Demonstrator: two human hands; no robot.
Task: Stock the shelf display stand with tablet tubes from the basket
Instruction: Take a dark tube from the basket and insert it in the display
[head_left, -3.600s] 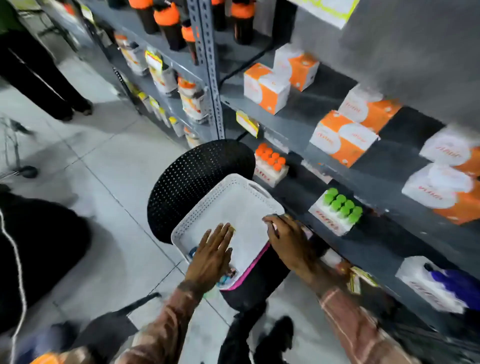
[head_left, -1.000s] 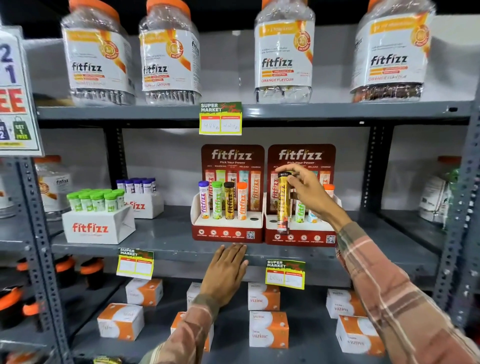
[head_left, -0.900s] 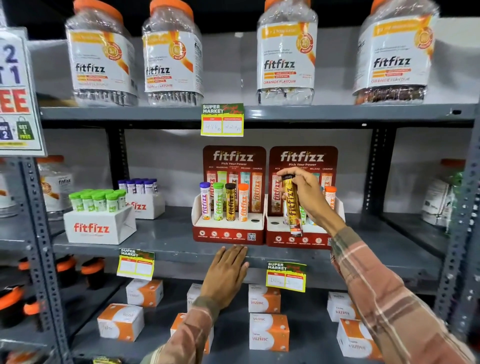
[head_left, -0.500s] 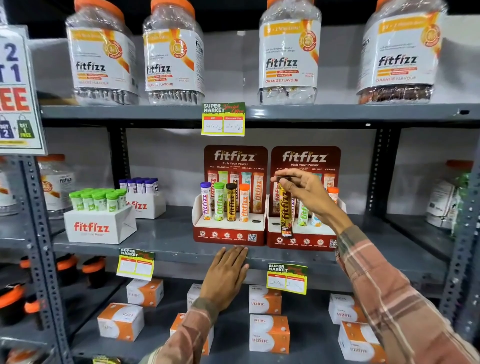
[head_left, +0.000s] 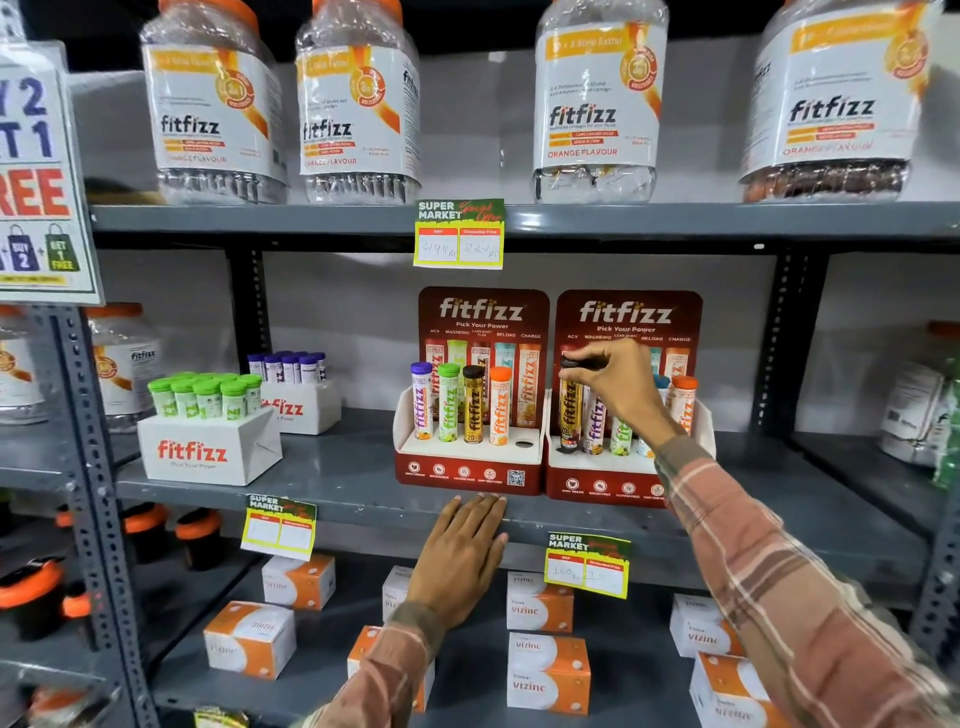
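Yellow black-capped tablet tube (head_left: 570, 408), pinched at cap by right hand (head_left: 621, 384), entering leftmost hole of right red cardboard display stand (head_left: 626, 470). Risk: tilting, jamming, toppling neighbouring purple-striped tube (head_left: 594, 428). Left hand (head_left: 460, 558) spread flat on grey metal shelf edge (head_left: 332, 506).

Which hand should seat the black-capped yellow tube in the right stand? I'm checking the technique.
Right. The right hand already pinches the yellow tube by its cap over the right stand. The left hand lies flat on the shelf edge, holding nothing.

shop | steel shelves (head_left: 675, 221) | price tags (head_left: 459, 234) | likely supermarket
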